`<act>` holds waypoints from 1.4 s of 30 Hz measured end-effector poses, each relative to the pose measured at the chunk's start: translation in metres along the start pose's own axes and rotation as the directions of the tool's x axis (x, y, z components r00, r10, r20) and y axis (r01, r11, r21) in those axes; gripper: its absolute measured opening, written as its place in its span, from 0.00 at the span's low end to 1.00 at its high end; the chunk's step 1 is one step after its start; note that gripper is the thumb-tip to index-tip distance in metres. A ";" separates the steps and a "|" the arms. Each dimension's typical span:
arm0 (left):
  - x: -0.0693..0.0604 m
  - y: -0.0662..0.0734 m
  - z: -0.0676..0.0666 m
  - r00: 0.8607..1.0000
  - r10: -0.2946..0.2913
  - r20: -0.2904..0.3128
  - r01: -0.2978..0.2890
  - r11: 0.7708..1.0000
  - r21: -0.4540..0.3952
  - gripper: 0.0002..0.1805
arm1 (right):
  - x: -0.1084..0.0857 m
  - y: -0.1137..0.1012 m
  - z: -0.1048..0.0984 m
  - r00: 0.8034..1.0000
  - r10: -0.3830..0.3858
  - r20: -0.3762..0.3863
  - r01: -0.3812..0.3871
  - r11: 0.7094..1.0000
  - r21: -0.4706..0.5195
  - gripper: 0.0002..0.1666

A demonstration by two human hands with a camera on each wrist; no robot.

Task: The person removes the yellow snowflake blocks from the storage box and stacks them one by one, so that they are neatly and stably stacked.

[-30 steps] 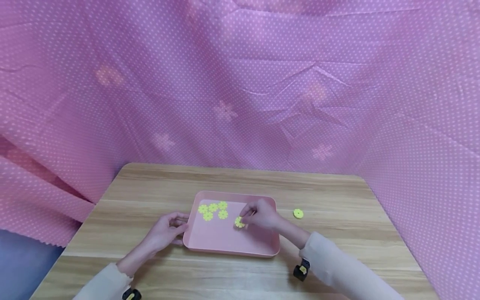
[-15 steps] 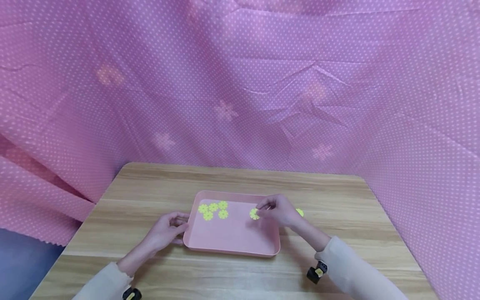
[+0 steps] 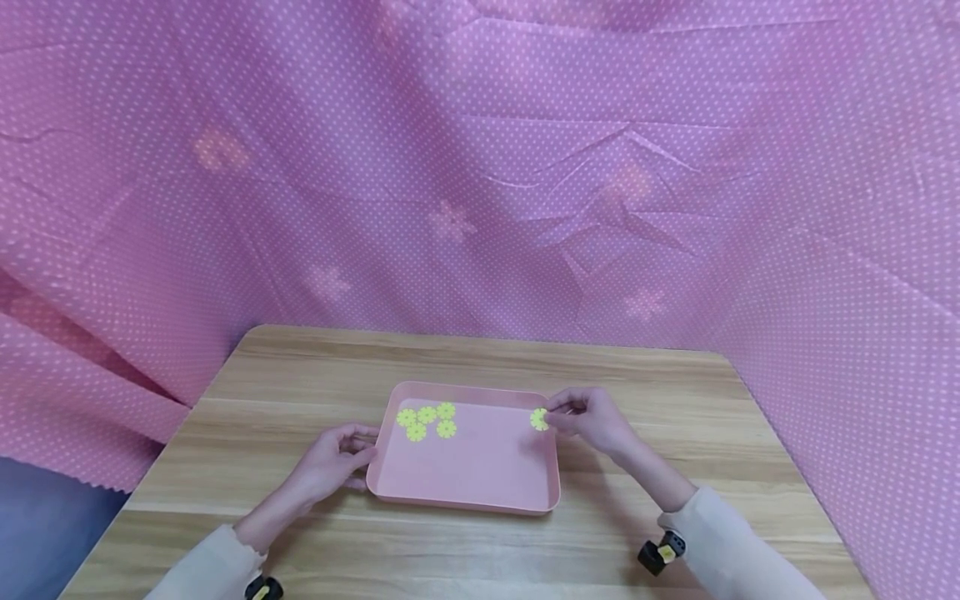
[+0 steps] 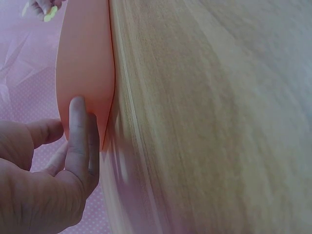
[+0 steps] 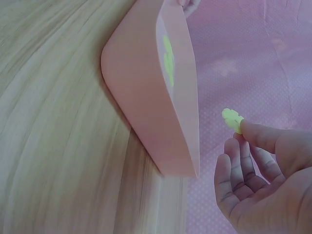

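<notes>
A pink rectangular tray lies on the table. Several thin yellow flower-shaped discs are grouped inside it at the far left. Between the thumb and fingertips of my right hand is another yellow flower-shaped disc, held above the tray's far right corner. The right wrist view shows that disc pinched by its edge, apart from the tray. My left hand is at the tray's left side. In the left wrist view, its nearly straight fingers touch the outer wall, with the thumb beside the rim.
The tray sits on a wood-grain table. Pink dotted cloth hangs behind the table and along its sides. A small black device is worn near the right sleeve.
My right hand has lifted the disc and carried it rightward from the tray's middle to its right rim. A separate disc on the table is now hidden behind that hand. My left hand stays put.
</notes>
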State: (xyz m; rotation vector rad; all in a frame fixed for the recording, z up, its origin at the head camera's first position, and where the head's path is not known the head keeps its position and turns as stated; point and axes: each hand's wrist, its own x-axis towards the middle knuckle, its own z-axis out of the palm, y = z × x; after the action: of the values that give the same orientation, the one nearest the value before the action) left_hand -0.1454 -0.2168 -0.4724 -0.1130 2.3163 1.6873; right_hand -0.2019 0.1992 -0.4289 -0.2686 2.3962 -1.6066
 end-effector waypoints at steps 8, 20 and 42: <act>0.000 0.000 0.000 1.000 0.000 -0.001 0.000 1.000 0.001 0.22 | -0.008 0.005 -0.018 0.998 0.030 -0.052 -0.031 0.999 -0.021 0.18; 0.002 -0.001 0.000 1.000 0.014 -0.004 -0.014 1.000 0.010 0.22 | -0.012 0.023 -0.041 0.991 0.043 -0.130 -0.043 0.999 0.004 0.20; 0.001 0.002 0.001 1.000 -0.015 -0.021 0.015 1.000 0.007 0.21 | -0.011 0.066 -0.061 0.955 0.180 -0.235 -0.161 0.982 0.100 0.24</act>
State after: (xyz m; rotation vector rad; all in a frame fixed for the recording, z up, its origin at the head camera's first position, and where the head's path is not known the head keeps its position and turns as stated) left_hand -0.1462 -0.2154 -0.4714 -0.1475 2.3306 1.6782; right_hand -0.2111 0.2811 -0.4670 0.1564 2.4412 -1.7352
